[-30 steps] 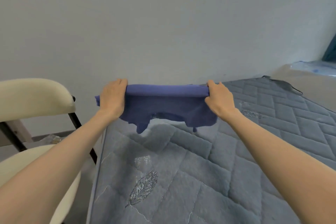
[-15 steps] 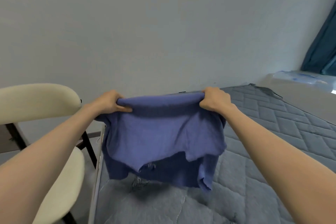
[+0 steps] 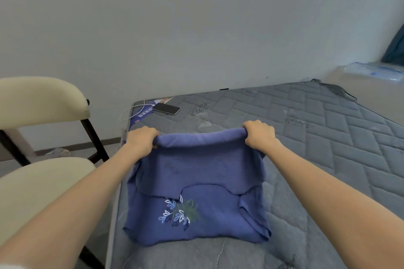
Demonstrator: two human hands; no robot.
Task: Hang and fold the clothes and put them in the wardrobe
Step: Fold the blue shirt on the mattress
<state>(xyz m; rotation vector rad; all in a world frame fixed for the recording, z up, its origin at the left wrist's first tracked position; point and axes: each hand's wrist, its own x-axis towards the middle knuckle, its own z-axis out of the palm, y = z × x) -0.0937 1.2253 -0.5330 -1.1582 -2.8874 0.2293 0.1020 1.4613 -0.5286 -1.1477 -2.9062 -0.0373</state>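
Blue embroidered garment (image 3: pixel 196 183) lies half-folded on mattress (image 3: pixel 328 148).

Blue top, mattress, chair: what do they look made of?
Blue top: soft matte knit, probably cotton jersey, since it drapes limply and folds without creasing. Its leaf motif looks embroidered, possibly printed. Mattress: grey matte quilted fabric with stitched diamond lines. Chair: cream padded seat and back, smooth; faux leather or fabric, can't tell. Chair legs: dark, thin, likely metal.
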